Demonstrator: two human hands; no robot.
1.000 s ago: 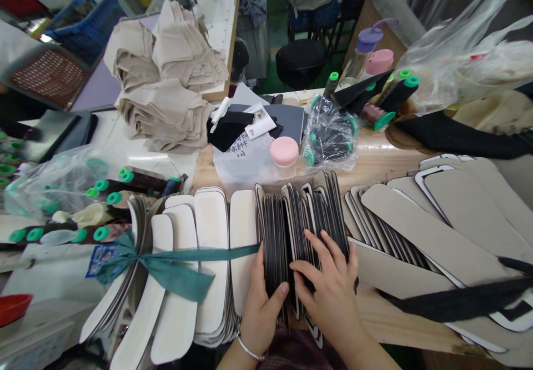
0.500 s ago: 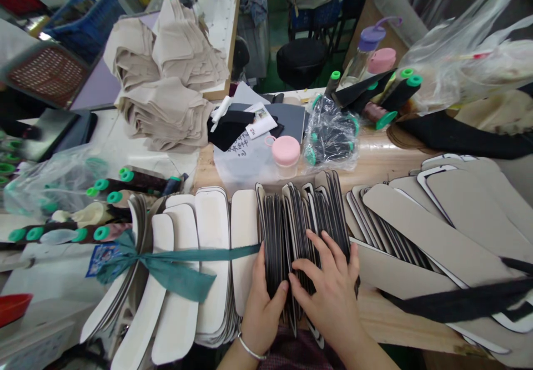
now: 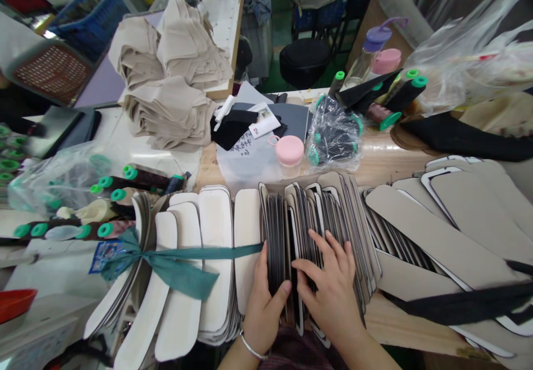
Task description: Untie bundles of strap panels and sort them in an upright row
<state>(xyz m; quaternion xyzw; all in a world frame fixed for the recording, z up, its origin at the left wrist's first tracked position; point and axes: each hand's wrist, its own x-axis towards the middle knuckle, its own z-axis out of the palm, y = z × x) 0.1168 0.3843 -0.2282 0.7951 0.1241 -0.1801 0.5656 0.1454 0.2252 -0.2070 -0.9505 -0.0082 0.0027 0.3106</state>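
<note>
Left hand [image 3: 266, 298], silver bangle [image 3: 251, 346] on wrist, wraps the near end of upright black-edged grey insole-shaped pieces [image 3: 316, 214], thumb on near side, can't tell if really clenched. Right hand [image 3: 328, 286] open, fingers spread across top edges of same pieces, not closed on anything. Pieces stand on edge in a row between and ahead of both hands, on a pale wooden table [image 3: 383, 161]. At 9 o'clock, white padded insole-shaped pieces [image 3: 214, 236] tied with a teal fabric ribbon [image 3: 179, 267], right beside the row. At 3 o'clock, long grey pieces with white edges [image 3: 449, 236] fanned out. At 12, a pink-lidded plastic jar [image 3: 290, 150]; at 1, a clear plastic bag of green-capped thread spools [image 3: 333, 136]; at 11, folded beige fabric piles [image 3: 166, 109]
</note>
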